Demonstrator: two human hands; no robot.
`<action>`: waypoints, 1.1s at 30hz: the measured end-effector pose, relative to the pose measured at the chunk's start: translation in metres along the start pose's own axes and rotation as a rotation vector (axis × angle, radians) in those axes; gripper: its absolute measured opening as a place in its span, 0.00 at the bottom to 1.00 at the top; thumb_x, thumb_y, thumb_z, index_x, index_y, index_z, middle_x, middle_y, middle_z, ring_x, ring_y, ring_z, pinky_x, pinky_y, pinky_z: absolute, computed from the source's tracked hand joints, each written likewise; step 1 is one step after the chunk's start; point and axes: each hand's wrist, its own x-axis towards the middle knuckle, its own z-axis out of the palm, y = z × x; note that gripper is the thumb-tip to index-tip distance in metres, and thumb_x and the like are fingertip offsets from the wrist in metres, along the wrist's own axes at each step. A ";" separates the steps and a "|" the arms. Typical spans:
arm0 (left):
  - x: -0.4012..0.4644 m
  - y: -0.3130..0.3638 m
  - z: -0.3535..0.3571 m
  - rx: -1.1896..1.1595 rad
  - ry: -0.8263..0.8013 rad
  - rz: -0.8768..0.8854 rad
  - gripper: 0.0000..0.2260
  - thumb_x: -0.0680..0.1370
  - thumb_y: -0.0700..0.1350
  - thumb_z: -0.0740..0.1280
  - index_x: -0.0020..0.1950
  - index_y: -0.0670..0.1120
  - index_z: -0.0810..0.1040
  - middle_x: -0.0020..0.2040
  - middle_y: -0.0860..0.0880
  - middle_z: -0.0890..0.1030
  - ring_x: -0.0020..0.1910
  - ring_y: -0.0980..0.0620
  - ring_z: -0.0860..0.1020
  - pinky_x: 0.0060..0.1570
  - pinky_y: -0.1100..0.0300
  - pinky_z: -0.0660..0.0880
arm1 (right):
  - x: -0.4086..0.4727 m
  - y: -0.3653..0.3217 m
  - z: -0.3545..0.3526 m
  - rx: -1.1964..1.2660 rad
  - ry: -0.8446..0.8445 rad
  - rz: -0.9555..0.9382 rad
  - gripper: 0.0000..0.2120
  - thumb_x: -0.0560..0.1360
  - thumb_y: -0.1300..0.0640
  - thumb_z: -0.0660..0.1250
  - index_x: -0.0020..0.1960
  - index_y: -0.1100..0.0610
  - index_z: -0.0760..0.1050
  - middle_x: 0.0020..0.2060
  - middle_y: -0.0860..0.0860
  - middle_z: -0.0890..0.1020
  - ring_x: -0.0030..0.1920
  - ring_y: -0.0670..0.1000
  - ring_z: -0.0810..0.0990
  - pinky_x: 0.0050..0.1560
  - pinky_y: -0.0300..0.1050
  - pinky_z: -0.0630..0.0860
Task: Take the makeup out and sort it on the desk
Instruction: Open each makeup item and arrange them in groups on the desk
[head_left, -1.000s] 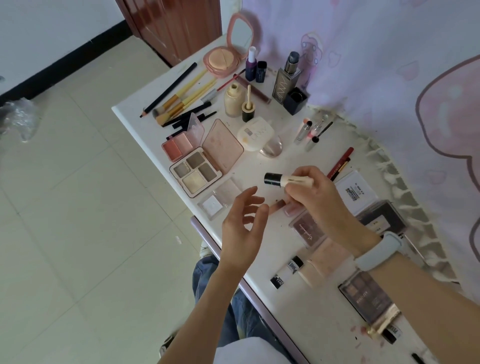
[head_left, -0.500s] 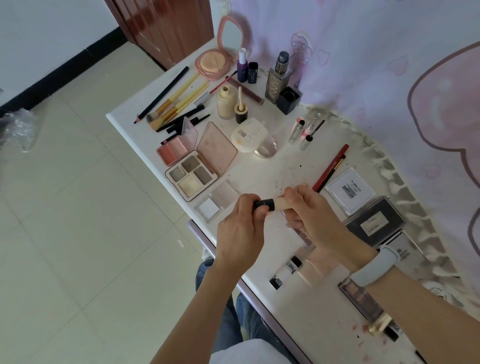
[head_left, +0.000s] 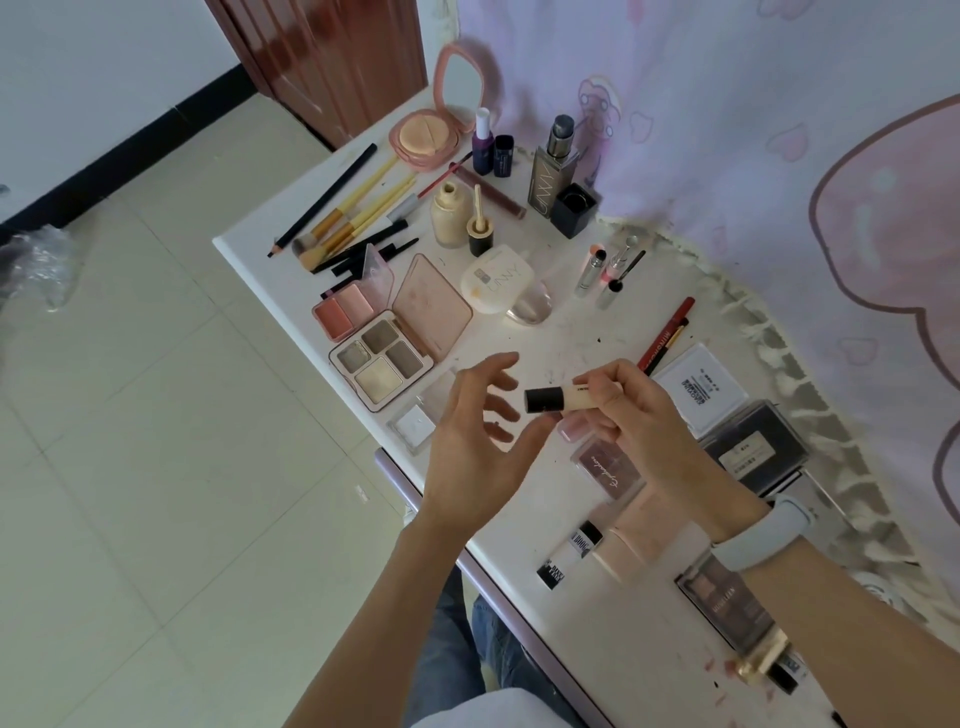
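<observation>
Half a second earlier both hands had met on the tube's black cap; now my left hand (head_left: 475, 441) had let go and drawn back to the left, fingers (head_left: 498, 364) spread loosely and holding nothing. My right hand (head_left: 631, 415) kept the cream concealer tube (head_left: 558, 399) lying level above the table (head_left: 519, 499), its fingers curled round the pale barrel and the black cap pointing left toward the open left palm, just apart from it. A pale blue wristband (head_left: 761, 535) sat on the right wrist.

Below the hands I saw the makeup already laid out. At the far end stood the round pink compact (head_left: 423, 137) with its mirror up, a purple bottle (head_left: 483, 143) and a tall foundation bottle (head_left: 553, 169) beside a black cube cap (head_left: 574, 208). The brushes (head_left: 353, 218) and a black pencil (head_left: 322, 200) lay in a slanting row near the left edge. The open four-pan eyeshadow palette (head_left: 382, 364) lay next to a blush duo (head_left: 345, 312), and a white cushion case (head_left: 498, 283) rested just beyond them. A red pencil (head_left: 667, 332) lay slanted near a white square box (head_left: 698, 389), with a dark box (head_left: 753, 452) beyond it on the right. Near me, a black-and-white tube (head_left: 569, 553) lay close to the table's front edge.
</observation>
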 end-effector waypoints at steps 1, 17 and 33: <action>-0.001 -0.001 0.001 -0.037 -0.001 0.049 0.19 0.72 0.43 0.71 0.56 0.60 0.69 0.51 0.54 0.74 0.43 0.58 0.77 0.39 0.65 0.77 | 0.000 0.000 -0.001 0.010 -0.010 0.009 0.08 0.79 0.58 0.55 0.44 0.57 0.71 0.22 0.43 0.67 0.25 0.43 0.63 0.29 0.35 0.61; 0.004 0.001 0.010 -0.016 -0.081 -0.143 0.12 0.74 0.59 0.62 0.54 0.56 0.70 0.46 0.59 0.78 0.39 0.62 0.77 0.39 0.63 0.76 | -0.002 -0.005 -0.009 0.004 -0.014 0.017 0.08 0.79 0.61 0.55 0.43 0.61 0.70 0.24 0.52 0.68 0.26 0.46 0.61 0.29 0.39 0.58; 0.012 0.000 0.009 -0.076 -0.061 -0.195 0.06 0.80 0.43 0.59 0.47 0.50 0.74 0.28 0.56 0.77 0.27 0.59 0.73 0.31 0.66 0.73 | 0.001 -0.002 -0.028 -0.272 -0.204 -0.012 0.05 0.77 0.59 0.60 0.53 0.55 0.71 0.38 0.47 0.77 0.35 0.40 0.75 0.38 0.32 0.72</action>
